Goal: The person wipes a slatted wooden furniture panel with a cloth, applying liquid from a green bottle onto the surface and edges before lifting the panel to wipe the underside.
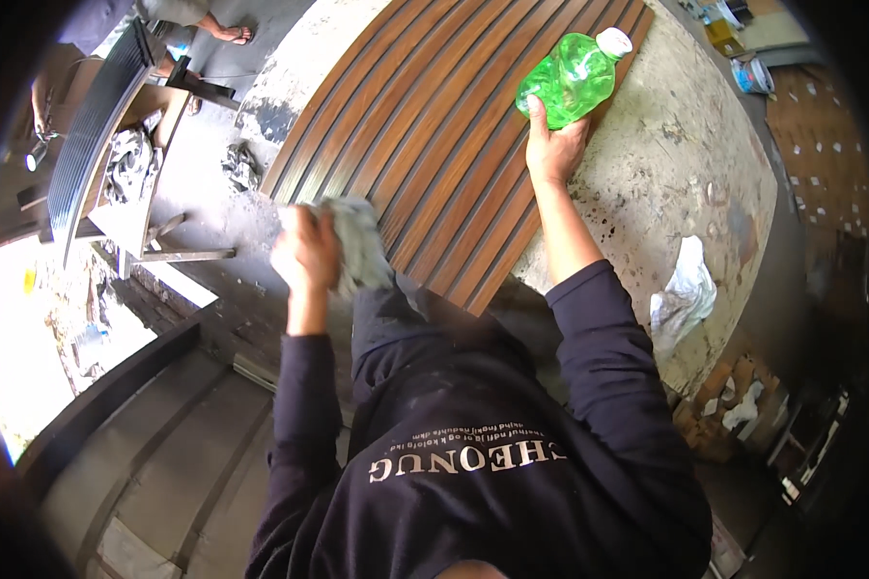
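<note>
Most of the upper view is taken up by a pale, stained table, its edges bent by the lens. Across it a brown slatted panel is laid at a slant, its wooden strips parted by dark grooves and its near end carried just past the table's edge. At the left, well apart from the table, a dark ribbed panel is seen propped at a tilt, and behind it the bare lower legs of another person are partly shown. Above the slatted panel's right side a translucent green bottle is held tilted by the right hand, whose grip is closed around its lower part; whether the panel is touched by the bottle cannot be told. By the panel's near left corner a grey-green cloth is clasped in the grip of the left hand, both blurred. On the table's right part a white cloth is left crumpled; at its left a smaller grey rag is bunched. The bottle is topped by a white cap.
</note>
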Action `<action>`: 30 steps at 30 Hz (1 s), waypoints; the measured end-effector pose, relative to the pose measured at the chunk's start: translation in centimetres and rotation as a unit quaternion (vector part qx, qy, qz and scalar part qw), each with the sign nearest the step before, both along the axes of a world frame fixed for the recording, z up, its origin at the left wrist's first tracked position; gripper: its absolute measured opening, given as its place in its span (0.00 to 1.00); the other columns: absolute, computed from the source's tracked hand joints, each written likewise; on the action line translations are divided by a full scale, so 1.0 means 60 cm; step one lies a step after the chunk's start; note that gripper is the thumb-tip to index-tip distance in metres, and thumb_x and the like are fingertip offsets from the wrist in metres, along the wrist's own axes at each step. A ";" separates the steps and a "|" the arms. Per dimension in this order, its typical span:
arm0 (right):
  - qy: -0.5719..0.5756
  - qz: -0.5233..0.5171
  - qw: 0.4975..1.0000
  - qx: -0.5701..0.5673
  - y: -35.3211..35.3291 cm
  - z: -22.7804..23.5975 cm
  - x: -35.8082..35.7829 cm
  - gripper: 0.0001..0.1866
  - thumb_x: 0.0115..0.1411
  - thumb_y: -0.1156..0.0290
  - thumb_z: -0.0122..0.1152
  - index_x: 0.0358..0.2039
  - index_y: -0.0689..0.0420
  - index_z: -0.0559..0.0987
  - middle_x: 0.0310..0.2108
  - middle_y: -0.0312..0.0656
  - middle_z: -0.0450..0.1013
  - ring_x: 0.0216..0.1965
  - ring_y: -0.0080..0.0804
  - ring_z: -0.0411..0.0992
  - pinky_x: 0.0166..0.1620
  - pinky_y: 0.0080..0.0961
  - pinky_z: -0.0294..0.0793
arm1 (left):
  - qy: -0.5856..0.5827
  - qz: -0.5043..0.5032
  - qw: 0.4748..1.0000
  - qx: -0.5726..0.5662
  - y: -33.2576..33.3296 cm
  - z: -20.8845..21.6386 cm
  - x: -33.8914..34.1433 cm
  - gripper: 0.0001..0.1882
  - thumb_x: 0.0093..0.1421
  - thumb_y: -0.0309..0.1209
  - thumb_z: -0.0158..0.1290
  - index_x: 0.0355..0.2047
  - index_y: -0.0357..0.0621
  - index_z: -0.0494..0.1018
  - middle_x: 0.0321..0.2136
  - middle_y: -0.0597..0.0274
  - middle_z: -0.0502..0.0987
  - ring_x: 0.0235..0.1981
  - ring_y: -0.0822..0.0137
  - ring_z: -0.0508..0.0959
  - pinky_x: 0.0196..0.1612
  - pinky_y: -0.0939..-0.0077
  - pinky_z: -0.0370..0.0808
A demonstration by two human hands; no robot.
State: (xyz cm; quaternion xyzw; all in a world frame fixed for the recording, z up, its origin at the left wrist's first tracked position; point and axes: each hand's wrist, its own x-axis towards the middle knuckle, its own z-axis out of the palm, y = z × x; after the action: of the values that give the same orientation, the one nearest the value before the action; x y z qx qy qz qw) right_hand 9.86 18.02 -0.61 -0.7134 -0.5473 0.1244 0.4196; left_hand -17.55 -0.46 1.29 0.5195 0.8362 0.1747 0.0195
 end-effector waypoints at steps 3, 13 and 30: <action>-0.007 0.007 1.000 0.020 0.003 -0.013 0.004 0.42 0.48 0.40 0.61 0.52 0.59 0.63 0.46 0.50 0.66 0.48 0.50 0.67 0.48 0.42 0.68 | -0.016 0.026 0.996 0.088 0.017 0.017 -0.067 0.15 0.60 0.45 0.48 0.30 0.46 0.67 0.21 0.51 0.76 0.21 0.47 0.75 0.24 0.57 0.71; -0.005 0.015 1.000 0.007 -0.010 -0.006 0.008 0.44 0.49 0.37 0.58 0.57 0.54 0.60 0.51 0.48 0.64 0.51 0.48 0.66 0.50 0.42 0.67 | 0.000 -0.135 0.989 0.058 0.008 -0.041 0.025 0.07 0.56 0.36 0.51 0.27 0.48 0.67 0.15 0.55 0.72 0.14 0.54 0.74 0.19 0.62 0.73; -0.042 -0.003 0.998 0.045 -0.005 0.001 -0.001 0.42 0.49 0.35 0.55 0.53 0.56 0.63 0.46 0.48 0.68 0.47 0.49 0.69 0.45 0.43 0.70 | 0.041 -0.013 0.999 -0.014 0.077 -0.011 -0.075 0.08 0.58 0.36 0.49 0.30 0.47 0.65 0.18 0.50 0.75 0.21 0.49 0.76 0.23 0.57 0.73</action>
State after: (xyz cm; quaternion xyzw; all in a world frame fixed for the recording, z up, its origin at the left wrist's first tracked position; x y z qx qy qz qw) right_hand 9.77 17.74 -0.55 -0.7004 -0.5669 0.0686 0.4282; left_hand -22.06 4.16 0.66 0.5367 0.8319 0.1412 -0.0056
